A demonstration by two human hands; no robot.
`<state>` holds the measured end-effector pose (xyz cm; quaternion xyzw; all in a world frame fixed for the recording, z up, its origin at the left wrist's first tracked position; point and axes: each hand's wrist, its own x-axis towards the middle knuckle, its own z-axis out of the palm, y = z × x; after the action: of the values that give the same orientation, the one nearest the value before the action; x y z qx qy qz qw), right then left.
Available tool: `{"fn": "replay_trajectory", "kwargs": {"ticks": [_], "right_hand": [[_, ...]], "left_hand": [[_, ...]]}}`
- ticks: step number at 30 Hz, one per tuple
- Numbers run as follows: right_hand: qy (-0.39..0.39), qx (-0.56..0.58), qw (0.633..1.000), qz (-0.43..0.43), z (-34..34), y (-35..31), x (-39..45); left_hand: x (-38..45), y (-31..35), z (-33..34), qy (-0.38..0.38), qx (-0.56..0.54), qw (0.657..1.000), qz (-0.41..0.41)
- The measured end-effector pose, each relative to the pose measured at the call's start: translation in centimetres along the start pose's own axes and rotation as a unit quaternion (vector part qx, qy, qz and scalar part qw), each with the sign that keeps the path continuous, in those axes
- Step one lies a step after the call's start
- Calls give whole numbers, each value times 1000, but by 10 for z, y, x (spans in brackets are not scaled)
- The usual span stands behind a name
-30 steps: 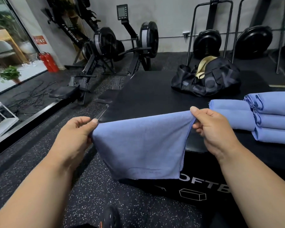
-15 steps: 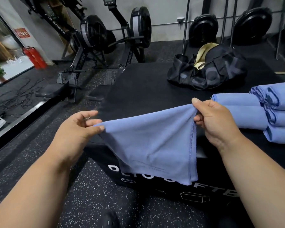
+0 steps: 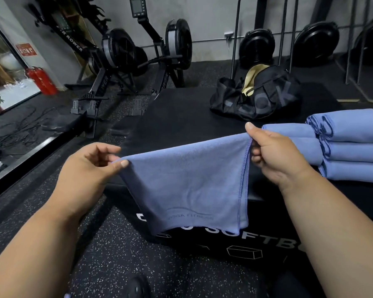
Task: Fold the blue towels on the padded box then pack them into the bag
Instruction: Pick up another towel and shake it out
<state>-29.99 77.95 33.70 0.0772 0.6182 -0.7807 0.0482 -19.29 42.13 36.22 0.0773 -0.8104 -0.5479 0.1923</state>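
Towel hangs between my hands over the padded box. My left hand pinches its nine o'clock corner, my right hand its three o'clock corner.

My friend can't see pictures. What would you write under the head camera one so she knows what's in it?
Two hands, left hand and right hand, pinch the top corners of a blue towel hanging in front of a black padded box. Folded blue towels and an open black bag sit on the box.

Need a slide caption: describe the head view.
Both hands pinch a blue towel above the padded box.
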Motion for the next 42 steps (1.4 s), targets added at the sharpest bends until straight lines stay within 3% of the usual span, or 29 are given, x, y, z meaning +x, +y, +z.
{"fn": "replay_trajectory", "kwargs": {"ticks": [3,5,9,16,22,29,37,42], "right_hand": [[-22,50,995,87,-5,-12,-8],[-17,25,995,95,-8,-15,-15],[0,-29,999,45,-10,-17,-28],[2,0,1000,2,-7,-19,-37],[27,-46,994,-94,-1,-33,-20],[-1,-8,994,-109,16,-50,29],[65,-77,978,-182,69,-42,146],[28,-179,969,-170,83,2,205]], "left_hand": [[-7,5,-6,1,26,999,20],[-12,8,-9,5,39,999,26],[-20,10,-17,19,45,998,27],[-28,12,-25,29,44,998,27],[-11,19,-21,50,72,995,52],[54,16,1,61,132,986,76],[202,-14,29,66,190,977,73],[253,-72,50,57,219,974,2]]}}
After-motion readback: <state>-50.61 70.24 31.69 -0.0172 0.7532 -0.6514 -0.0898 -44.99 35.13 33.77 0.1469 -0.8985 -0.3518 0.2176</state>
